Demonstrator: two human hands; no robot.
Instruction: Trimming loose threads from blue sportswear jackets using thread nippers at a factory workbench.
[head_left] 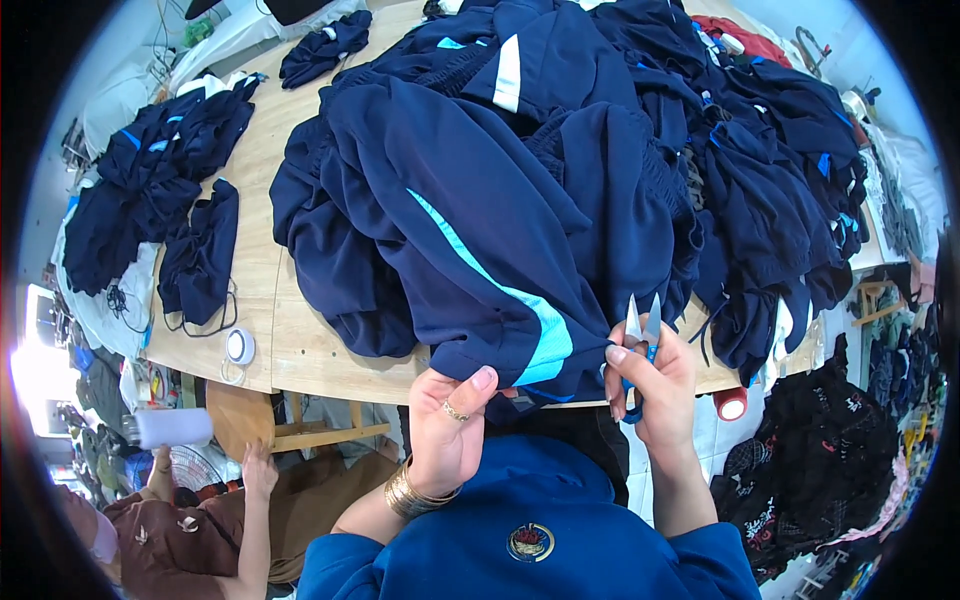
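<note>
A navy garment [470, 200] with a light blue stripe lies heaped in front of me, its near hem drawn over the table's front edge. My left hand [452, 420], with a ring and gold bracelets, is closed on that hem just left of the stripe. In my right hand [655, 390] is a small pair of scissors [640, 340] with blue handles. The blades point up and away, parted in a V. My right thumb and fingers also pinch the garment's edge right of the stripe. The fingertips under the cloth are partly hidden.
More navy garments [780, 200] are piled at the right, others [150, 180] at the left of the wooden table [260, 260]. A white round device [238, 347] sits near its front edge. At lower left a person in brown [190, 535] is beside a wooden stool [240, 420].
</note>
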